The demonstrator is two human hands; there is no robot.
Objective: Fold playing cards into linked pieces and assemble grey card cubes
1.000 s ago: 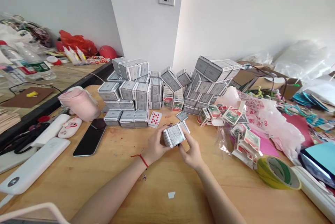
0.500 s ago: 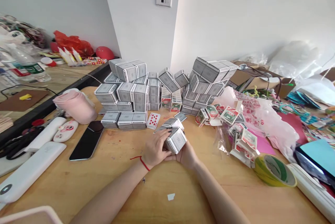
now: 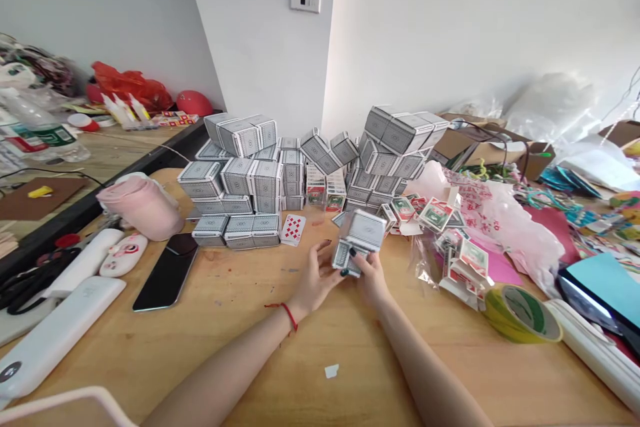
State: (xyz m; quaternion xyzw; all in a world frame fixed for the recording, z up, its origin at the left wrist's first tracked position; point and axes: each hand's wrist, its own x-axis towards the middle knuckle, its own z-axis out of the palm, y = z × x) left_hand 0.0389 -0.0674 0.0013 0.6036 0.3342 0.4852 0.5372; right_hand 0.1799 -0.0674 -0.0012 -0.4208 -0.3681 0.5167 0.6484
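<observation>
My right hand grips a block of playing cards with grey patterned backs, its thumb on the near side. The block is slightly blurred and looks tilted. My left hand, with a red string at the wrist, is open beside it; its fingers are apart and its thumb reaches the block's lower left edge. Beyond the hands stand stacked blocks of the same cards, a left stack and a right stack. A ten of diamonds lies face up by the left stack.
Opened card boxes and a roll of yellow tape lie to the right, near a crumpled plastic bag. On the left are a black phone, a white device and a pink roll. A paper scrap lies in front.
The card block has moved right and turned in my right hand. My left hand has come off its top and opened. The view has shifted slightly.
</observation>
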